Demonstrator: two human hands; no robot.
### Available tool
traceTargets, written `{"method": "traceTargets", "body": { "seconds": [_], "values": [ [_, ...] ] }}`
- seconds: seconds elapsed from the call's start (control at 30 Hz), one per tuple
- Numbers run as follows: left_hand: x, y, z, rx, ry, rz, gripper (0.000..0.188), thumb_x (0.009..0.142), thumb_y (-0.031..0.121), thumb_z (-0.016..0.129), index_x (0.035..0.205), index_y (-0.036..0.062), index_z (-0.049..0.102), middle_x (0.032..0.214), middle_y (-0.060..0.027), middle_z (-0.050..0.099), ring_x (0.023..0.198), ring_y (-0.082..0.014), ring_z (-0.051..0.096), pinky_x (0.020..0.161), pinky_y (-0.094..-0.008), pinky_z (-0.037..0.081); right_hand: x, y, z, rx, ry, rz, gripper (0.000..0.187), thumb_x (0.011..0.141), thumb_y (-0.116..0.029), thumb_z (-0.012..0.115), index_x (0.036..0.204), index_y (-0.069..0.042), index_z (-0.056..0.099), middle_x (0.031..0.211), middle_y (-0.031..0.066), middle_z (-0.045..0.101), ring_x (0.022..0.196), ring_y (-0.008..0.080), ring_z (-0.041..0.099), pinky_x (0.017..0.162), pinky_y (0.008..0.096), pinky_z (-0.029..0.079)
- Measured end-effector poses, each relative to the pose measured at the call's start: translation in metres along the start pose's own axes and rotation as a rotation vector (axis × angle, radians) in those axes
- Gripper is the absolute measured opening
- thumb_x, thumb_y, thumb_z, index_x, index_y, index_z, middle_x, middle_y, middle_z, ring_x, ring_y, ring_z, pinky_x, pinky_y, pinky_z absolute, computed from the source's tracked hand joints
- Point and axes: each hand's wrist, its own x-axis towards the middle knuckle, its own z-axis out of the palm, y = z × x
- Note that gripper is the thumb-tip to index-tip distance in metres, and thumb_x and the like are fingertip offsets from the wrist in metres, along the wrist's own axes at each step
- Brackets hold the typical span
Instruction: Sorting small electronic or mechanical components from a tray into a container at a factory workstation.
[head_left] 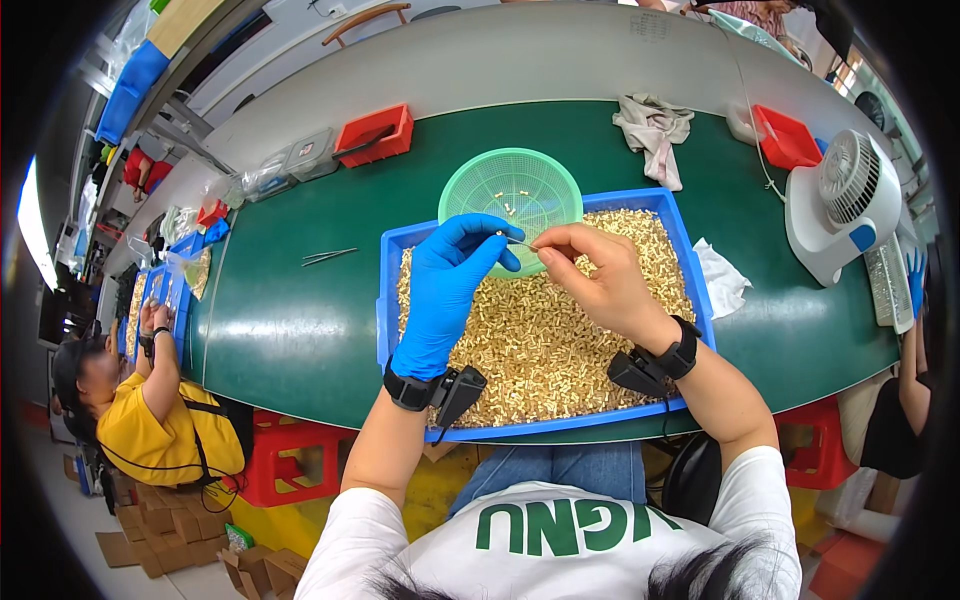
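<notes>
My left hand [447,285], in a blue glove, is closed in a pinch above the tray; a tiny pale piece shows at its fingertips, too small to name. Facing it, my bare right hand [598,275] pinches a thin metal rod [521,243] that reaches toward the left fingertips. Beneath both hands lies a blue tray [388,330] filled with small brass-coloured cylindrical parts [540,350]. At the tray's far edge a green mesh basket [470,180] holds several of these parts. Each wrist wears a black strap with a device.
Metal tweezers [329,257] lie left of the tray. Farther back are a red bin [375,137], a crumpled cloth [655,130] and another red bin [786,137]. A white fan [840,200] stands right, near a white cloth [720,279]. A person in yellow [170,430] sits left.
</notes>
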Motion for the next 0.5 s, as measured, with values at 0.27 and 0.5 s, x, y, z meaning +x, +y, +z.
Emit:
{"method": "traceTargets", "body": {
  "seconds": [0.27, 0.5],
  "values": [
    [-0.0042, -0.0043, 0.005, 0.091, 0.047, 0.003, 0.016, 0.081, 0.001, 0.059, 0.097, -0.0004, 0.06, 0.09, -0.0067, 0.063, 0.077, -0.0115, 0.058, 0.071, -0.0229, 0.047, 0.001, 0.004, -0.0017, -0.146, 0.042, -0.099, 0.009, 0.077, -0.003, 0.061, 0.086, 0.0, 0.061, 0.07, 0.0065, 0.059, 0.059, 0.0123, 0.053, 0.052, 0.0245, 0.042],
    [-0.0038, -0.0051, 0.0041, 0.097, 0.06, 0.009, 0.015, 0.081, 0.003, 0.06, 0.096, 0.0005, 0.06, 0.092, -0.006, 0.062, 0.083, -0.0123, 0.057, 0.073, -0.0247, 0.048, 0.001, 0.0037, -0.0021, -0.19, 0.065, -0.112, 0.008, 0.076, -0.002, 0.062, 0.084, 0.0, 0.061, 0.069, 0.0063, 0.058, 0.057, 0.0133, 0.053, 0.052, 0.0248, 0.042]
  ]
}}
